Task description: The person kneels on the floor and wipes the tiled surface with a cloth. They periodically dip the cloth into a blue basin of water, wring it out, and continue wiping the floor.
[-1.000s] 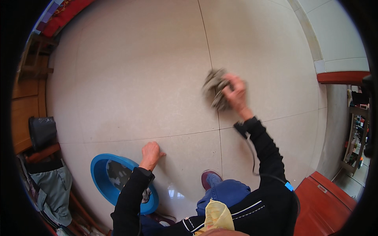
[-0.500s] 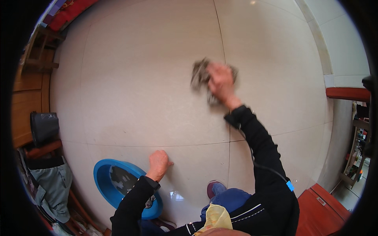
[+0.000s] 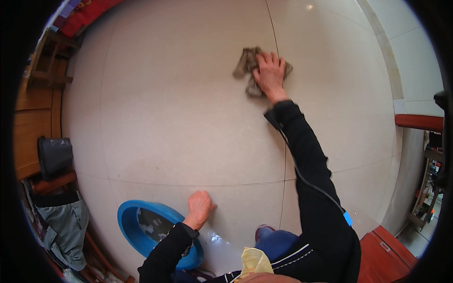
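My right hand (image 3: 272, 79) presses a crumpled grey-brown rag (image 3: 247, 62) flat against the tiled floor (image 3: 179, 113), far ahead and right of the middle. Folds of the rag stick out on both sides of the fingers. My left hand (image 3: 200, 206) is a closed fist resting on the floor, with nothing seen in it. Just left of that fist stands a blue plastic basin (image 3: 126, 231) holding murky water with pale suds. My left forearm crosses over the basin and hides part of it.
Along the left stand wooden furniture (image 3: 34, 127), a dark bin (image 3: 55, 154) and a grey garment (image 3: 63, 226) draped over a frame. At the lower right is a red-brown wooden piece (image 3: 384, 257). A cable (image 3: 314, 187) runs along my right sleeve. A shelf (image 3: 424, 188) stands at far right.
My right hand has slid the rag farther forward over the floor. In the picture, my left fist and the basin sit slightly lower and more to the right.
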Motion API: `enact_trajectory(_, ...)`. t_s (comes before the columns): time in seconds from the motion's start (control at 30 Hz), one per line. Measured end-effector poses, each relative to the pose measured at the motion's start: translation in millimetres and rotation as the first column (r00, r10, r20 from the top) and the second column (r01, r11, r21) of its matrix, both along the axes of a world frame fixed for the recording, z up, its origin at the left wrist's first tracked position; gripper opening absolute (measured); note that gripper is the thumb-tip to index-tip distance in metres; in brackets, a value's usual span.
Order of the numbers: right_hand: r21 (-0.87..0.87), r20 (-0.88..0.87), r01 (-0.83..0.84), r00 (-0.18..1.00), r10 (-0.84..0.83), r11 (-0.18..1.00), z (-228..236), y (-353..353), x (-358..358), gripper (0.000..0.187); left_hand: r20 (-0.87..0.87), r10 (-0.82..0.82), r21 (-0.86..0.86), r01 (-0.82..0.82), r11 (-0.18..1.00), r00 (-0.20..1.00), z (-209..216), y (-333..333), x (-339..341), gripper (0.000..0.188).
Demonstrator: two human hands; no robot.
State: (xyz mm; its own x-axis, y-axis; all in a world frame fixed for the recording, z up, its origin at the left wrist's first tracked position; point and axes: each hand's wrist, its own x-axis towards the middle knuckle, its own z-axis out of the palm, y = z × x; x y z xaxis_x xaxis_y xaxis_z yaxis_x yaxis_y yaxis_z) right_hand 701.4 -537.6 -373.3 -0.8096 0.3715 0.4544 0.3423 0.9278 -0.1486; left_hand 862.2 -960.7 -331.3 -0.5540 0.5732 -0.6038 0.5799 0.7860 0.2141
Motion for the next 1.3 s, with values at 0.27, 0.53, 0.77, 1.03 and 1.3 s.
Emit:
enact_trajectory(0.27, -0.042, 0.262, -0.186, 0.946, 0.191, 0.982, 10, 3, 14, 0.046, 0.013, -0.020, -0.013, 0.020, 1.000, 1.000, -5, 1, 1, 0.045)
enact_trajectory(0.53, -0.126, 0.334, -0.219, 0.909, 0.249, 0.968, 3, 23, 10, 0.046, -0.028, -0.039, -0.015, 0.039, 0.999, 0.999, -1, 1, -1, 0.045)
enact_trajectory(0.77, -0.124, 0.097, -0.247, 0.961, 0.260, 0.961, -2, 24, 5, 0.043, -0.032, -0.036, -0.020, 0.035, 0.999, 0.999, 1, 3, 1, 0.044)
enact_trajectory(1.03, -0.135, -0.070, -0.352, 0.936, 0.345, 0.926, -27, 42, 33, 0.047, -0.013, -0.034, -0.028, 0.033, 0.999, 0.999, -5, 2, 2, 0.045)
enact_trajectory(1.3, -0.289, 0.010, -0.359, 0.926, 0.378, 0.887, -32, -6, -47, 0.042, -0.004, -0.024, 0.020, 0.024, 1.000, 1.000, 0, 1, 0, 0.044)
